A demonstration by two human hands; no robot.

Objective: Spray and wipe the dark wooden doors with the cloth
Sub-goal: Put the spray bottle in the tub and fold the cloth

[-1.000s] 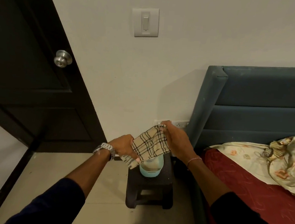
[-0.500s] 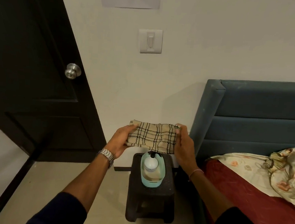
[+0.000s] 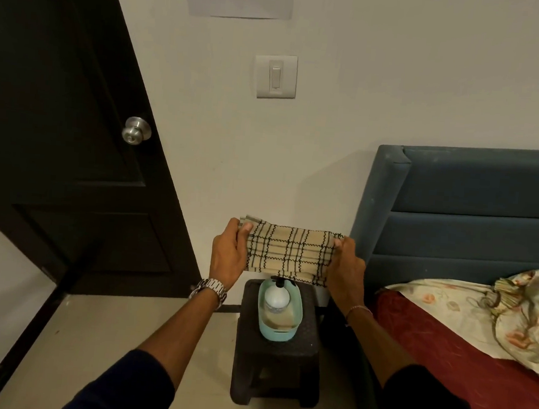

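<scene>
Your left hand and right hand hold the checked cloth stretched between them, fingers closed on each end, above the spray bottle in its tub on the stool; the dark door stands left.

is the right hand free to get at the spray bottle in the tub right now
Probably not yet. The right hand and left hand both hold the checked cloth stretched above the spray bottle in the tub. Nothing else blocks it; letting go would free the way.
</scene>
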